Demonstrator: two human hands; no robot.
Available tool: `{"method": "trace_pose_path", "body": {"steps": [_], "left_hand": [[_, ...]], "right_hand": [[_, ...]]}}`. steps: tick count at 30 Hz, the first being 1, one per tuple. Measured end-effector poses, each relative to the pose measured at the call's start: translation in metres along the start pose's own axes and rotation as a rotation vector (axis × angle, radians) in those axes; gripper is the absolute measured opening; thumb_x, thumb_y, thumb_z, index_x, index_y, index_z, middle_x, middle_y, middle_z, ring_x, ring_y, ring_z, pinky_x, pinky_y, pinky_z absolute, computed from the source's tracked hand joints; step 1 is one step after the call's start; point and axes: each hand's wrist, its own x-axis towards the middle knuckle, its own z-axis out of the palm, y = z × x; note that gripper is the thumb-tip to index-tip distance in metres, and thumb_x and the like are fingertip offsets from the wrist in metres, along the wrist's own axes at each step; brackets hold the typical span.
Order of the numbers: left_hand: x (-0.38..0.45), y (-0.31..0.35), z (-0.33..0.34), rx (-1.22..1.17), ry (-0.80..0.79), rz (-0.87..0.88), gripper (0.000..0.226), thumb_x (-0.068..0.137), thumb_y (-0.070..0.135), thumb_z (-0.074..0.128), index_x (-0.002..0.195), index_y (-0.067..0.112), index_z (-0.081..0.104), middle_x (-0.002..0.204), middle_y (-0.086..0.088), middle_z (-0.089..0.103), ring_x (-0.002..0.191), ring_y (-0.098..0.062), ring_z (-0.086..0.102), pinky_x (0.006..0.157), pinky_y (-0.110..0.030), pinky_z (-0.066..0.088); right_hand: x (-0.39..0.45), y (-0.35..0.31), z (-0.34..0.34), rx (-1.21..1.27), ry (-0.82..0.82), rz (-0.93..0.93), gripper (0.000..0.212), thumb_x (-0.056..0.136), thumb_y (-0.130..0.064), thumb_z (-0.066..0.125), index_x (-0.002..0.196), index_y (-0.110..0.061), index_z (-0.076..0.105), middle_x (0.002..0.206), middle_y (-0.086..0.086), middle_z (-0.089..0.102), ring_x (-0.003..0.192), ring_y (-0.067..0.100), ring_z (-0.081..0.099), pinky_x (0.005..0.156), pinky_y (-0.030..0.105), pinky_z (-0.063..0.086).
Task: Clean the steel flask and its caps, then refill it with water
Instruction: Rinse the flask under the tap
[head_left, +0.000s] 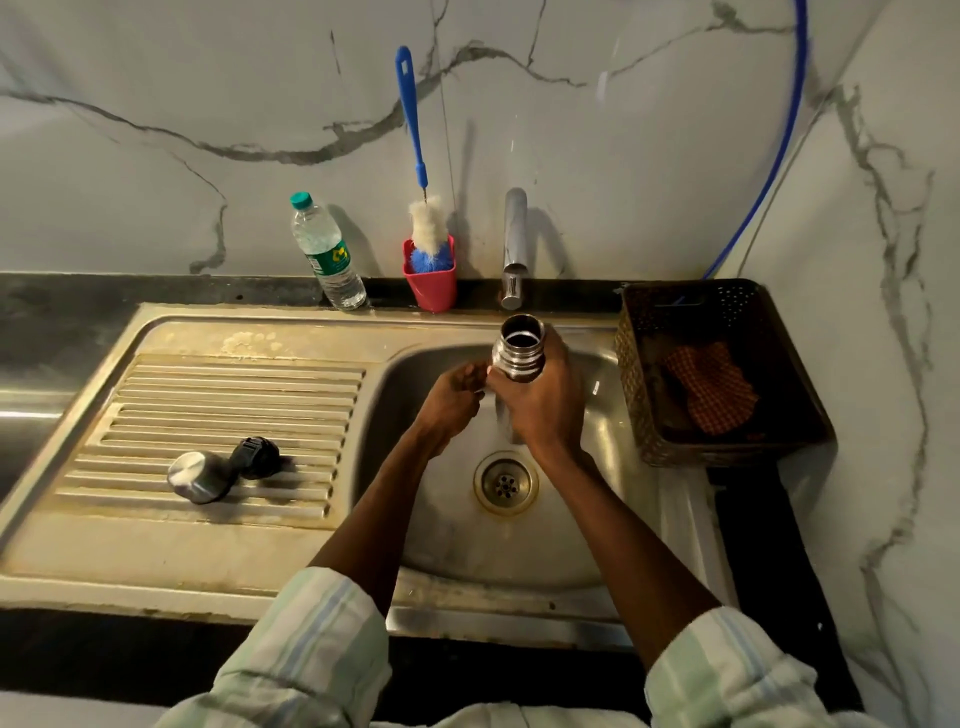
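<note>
The open steel flask (519, 347) stands upright over the sink basin (457, 540), its mouth just below the tap (513, 249). My right hand (540, 402) grips the flask around its neck and body. My left hand (453, 397) touches the flask's left side with curled fingers. No water stream is visible from the tap. On the ribbed drainboard (218, 410) to the left lie the steel cap (200, 477) and the black inner cap (255, 457), side by side.
A plastic water bottle (328, 254) and a red cup (431, 280) holding a blue bottle brush (413, 119) stand against the marble wall behind the sink. A brown basket (649, 415) with a checked cloth (711, 387) sits to the right.
</note>
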Motion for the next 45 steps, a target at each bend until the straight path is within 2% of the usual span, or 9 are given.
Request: {"method": "trace_pose_path", "body": {"steps": [11, 16, 20, 24, 29, 33, 38, 43, 45], "left_hand": [[-0.008, -0.018, 0.010, 0.050, -0.039, -0.063, 0.084, 0.070, -0.022, 0.042, 0.136, 0.028, 0.054, 0.134, 0.004, 0.061, 0.130, -0.013, 0.052, 0.109, -0.045, 0.043], [-0.011, -0.011, 0.011, 0.024, -0.034, -0.045, 0.068, 0.076, -0.019, 0.046, 0.126, 0.026, 0.057, 0.122, 0.000, 0.065, 0.114, -0.017, 0.060, 0.080, -0.027, 0.049], [-0.008, -0.009, 0.011, 0.039, -0.049, -0.025, 0.074, 0.072, -0.020, 0.048, 0.128, 0.029, 0.055, 0.126, 0.003, 0.062, 0.123, -0.017, 0.054, 0.099, -0.041, 0.049], [-0.009, -0.013, 0.009, 0.050, -0.047, -0.029, 0.079, 0.069, -0.017, 0.048, 0.132, 0.030, 0.055, 0.129, 0.005, 0.062, 0.124, -0.018, 0.055, 0.098, -0.047, 0.048], [-0.010, -0.011, 0.010, 0.061, -0.060, -0.022, 0.080, 0.070, -0.019, 0.044, 0.135, 0.026, 0.053, 0.133, 0.004, 0.060, 0.126, -0.012, 0.053, 0.097, -0.037, 0.050], [-0.013, -0.009, 0.014, 0.075, -0.047, -0.009, 0.081, 0.072, -0.020, 0.043, 0.133, 0.033, 0.052, 0.126, 0.002, 0.064, 0.109, -0.011, 0.059, 0.079, -0.026, 0.048], [-0.011, -0.006, 0.013, 0.063, -0.024, -0.011, 0.078, 0.074, -0.022, 0.042, 0.138, 0.023, 0.052, 0.118, 0.006, 0.066, 0.090, -0.001, 0.059, 0.069, -0.016, 0.049], [-0.010, -0.005, 0.013, 0.038, -0.029, -0.003, 0.085, 0.070, -0.025, 0.039, 0.141, 0.021, 0.050, 0.130, 0.002, 0.063, 0.113, -0.008, 0.060, 0.088, -0.022, 0.050], [-0.011, -0.005, 0.012, 0.026, -0.015, -0.023, 0.082, 0.073, -0.025, 0.039, 0.140, 0.020, 0.051, 0.128, 0.002, 0.064, 0.108, -0.006, 0.061, 0.079, -0.017, 0.051]], "right_hand": [[-0.007, 0.004, -0.001, -0.118, -0.094, 0.074, 0.065, 0.070, -0.034, 0.082, 0.127, -0.019, 0.055, 0.116, 0.003, 0.067, 0.109, 0.020, 0.063, 0.090, 0.037, 0.052], [-0.004, -0.001, -0.002, -0.023, -0.017, 0.039, 0.066, 0.072, -0.033, 0.082, 0.129, -0.017, 0.053, 0.118, -0.002, 0.064, 0.104, 0.008, 0.058, 0.088, 0.027, 0.049], [-0.005, 0.003, 0.001, -0.121, -0.070, 0.044, 0.062, 0.071, -0.036, 0.081, 0.126, -0.020, 0.055, 0.115, 0.001, 0.067, 0.105, 0.017, 0.063, 0.088, 0.034, 0.051], [-0.004, 0.004, 0.001, -0.078, -0.073, 0.031, 0.071, 0.070, -0.034, 0.083, 0.131, -0.017, 0.051, 0.120, 0.002, 0.064, 0.109, 0.017, 0.060, 0.090, 0.033, 0.050], [-0.007, 0.010, 0.000, -0.076, -0.027, 0.031, 0.072, 0.073, -0.033, 0.082, 0.135, -0.018, 0.050, 0.119, -0.006, 0.061, 0.106, 0.008, 0.055, 0.088, 0.026, 0.046], [-0.009, 0.018, 0.005, -0.183, -0.153, 0.118, 0.069, 0.071, -0.039, 0.082, 0.130, -0.018, 0.052, 0.119, 0.003, 0.066, 0.111, 0.022, 0.061, 0.092, 0.038, 0.051], [-0.011, 0.017, 0.003, -0.093, -0.056, 0.068, 0.072, 0.069, -0.036, 0.083, 0.131, -0.018, 0.052, 0.121, 0.002, 0.064, 0.109, 0.018, 0.060, 0.089, 0.034, 0.050], [-0.013, 0.021, 0.001, -0.121, -0.039, 0.053, 0.063, 0.070, -0.041, 0.081, 0.122, -0.017, 0.055, 0.113, 0.002, 0.066, 0.102, 0.018, 0.062, 0.082, 0.034, 0.052], [-0.014, 0.023, 0.003, -0.112, -0.053, 0.061, 0.068, 0.068, -0.041, 0.083, 0.125, -0.018, 0.054, 0.116, 0.002, 0.065, 0.105, 0.018, 0.061, 0.084, 0.035, 0.052]]}}
